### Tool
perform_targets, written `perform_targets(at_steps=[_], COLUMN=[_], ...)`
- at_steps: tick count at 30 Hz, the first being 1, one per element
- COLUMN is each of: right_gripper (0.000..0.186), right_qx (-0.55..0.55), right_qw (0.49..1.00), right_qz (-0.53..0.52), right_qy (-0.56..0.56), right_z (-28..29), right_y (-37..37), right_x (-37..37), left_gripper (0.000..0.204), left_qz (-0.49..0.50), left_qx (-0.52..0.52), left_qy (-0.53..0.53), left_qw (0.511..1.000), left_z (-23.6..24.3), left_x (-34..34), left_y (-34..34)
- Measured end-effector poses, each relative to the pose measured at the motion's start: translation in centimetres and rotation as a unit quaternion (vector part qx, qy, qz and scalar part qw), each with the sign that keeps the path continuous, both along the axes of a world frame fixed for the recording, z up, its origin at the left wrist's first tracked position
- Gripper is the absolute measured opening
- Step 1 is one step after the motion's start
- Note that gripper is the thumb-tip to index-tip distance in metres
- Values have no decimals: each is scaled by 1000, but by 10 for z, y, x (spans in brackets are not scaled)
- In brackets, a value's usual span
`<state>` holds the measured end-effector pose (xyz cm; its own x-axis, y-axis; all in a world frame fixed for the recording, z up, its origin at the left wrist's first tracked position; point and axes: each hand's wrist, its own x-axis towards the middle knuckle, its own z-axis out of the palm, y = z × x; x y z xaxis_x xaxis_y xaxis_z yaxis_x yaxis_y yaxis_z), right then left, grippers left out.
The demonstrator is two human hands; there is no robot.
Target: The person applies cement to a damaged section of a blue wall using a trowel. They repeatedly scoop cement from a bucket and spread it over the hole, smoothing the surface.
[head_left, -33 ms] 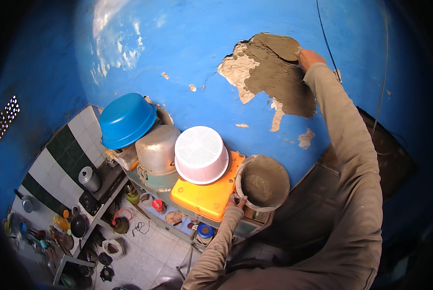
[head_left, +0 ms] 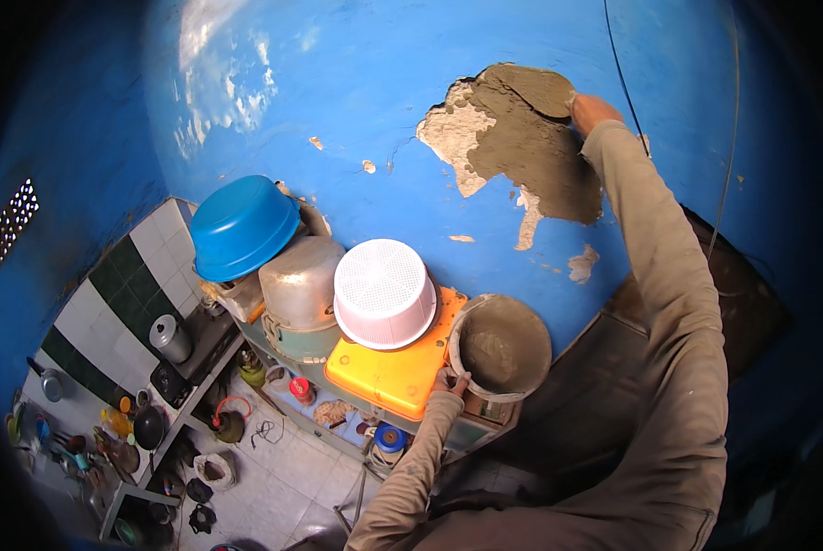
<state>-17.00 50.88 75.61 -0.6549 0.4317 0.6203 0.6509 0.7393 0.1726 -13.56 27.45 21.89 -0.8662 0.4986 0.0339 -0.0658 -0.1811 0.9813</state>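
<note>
High on the blue wall point(head_left: 356, 83), my right hand point(head_left: 597, 114) is closed on a trowel point(head_left: 545, 90). Its rounded blade, coated in grey-brown mortar, lies flat against the top right of a patch of wet mortar point(head_left: 535, 161). Left of this patch, pale bare plaster point(head_left: 456, 138) shows where paint has come off. Lower down, my left hand point(head_left: 450, 380) grips the near left rim of a bucket point(head_left: 526, 317). Some mortar point(head_left: 487, 356) lies at the bottom of the bucket, and its inner walls are smeared with it.
Beside the bucket are an orange-yellow plastic lid or case point(head_left: 375, 375), an upturned white colander point(head_left: 386, 298), a metal pot point(head_left: 299, 275) and a blue basin point(head_left: 242, 230). Two cables hang by my right arm, one a dark cable point(head_left: 623, 78). A cluttered kitchen counter point(head_left: 168, 427) stands far left.
</note>
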Motion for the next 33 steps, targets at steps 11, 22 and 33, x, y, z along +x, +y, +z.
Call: perform_targets(at_steps=[11, 22, 33], right_gripper=[38, 29, 31], right_qx=[3, 40, 98], right_qw=[999, 998, 995], right_qz=[-28, -39, -33], right_qy=[31, 26, -2], right_z=[-11, -20, -18], right_y=[1, -19, -3], right_x=[37, 40, 8], left_gripper=[24, 24, 24], left_qz=[-9, 5, -11], left_qx=[-5, 9, 9], left_qy=[7, -3, 4], left_qw=[1000, 1000, 1000], left_z=[-5, -2, 12], left_x=[-5, 3, -1], left_y=[8, 0, 1])
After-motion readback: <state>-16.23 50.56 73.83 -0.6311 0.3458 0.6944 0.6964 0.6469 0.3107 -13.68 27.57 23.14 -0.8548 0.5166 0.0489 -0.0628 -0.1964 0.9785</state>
